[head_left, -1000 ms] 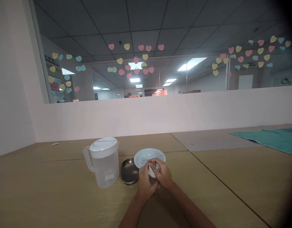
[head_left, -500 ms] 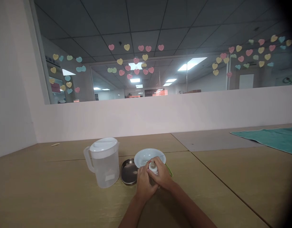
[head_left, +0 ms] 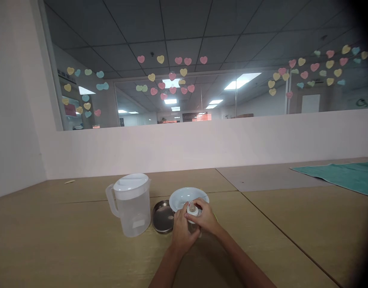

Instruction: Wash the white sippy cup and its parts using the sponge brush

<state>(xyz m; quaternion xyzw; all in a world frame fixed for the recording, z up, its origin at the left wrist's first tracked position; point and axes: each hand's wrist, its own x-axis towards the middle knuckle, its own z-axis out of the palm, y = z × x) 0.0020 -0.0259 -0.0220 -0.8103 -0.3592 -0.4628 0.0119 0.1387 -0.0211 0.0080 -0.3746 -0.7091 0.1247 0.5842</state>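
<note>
Well, nothing on the table reads clearly from where I stand: the pale label (head_left: 138,224) on the lidded jug (head_left: 133,206) is too small to make out. The person's left hand (head_left: 183,234) curls round the baby bottle (head_left: 192,216), and the right hand (head_left: 208,219) grips its white collar. They hold it upright at the near side of the white bowl (head_left: 186,195), beside the metal dish (head_left: 163,218). Compared with half a second ago, the right fingers cover less of the teat.
</note>
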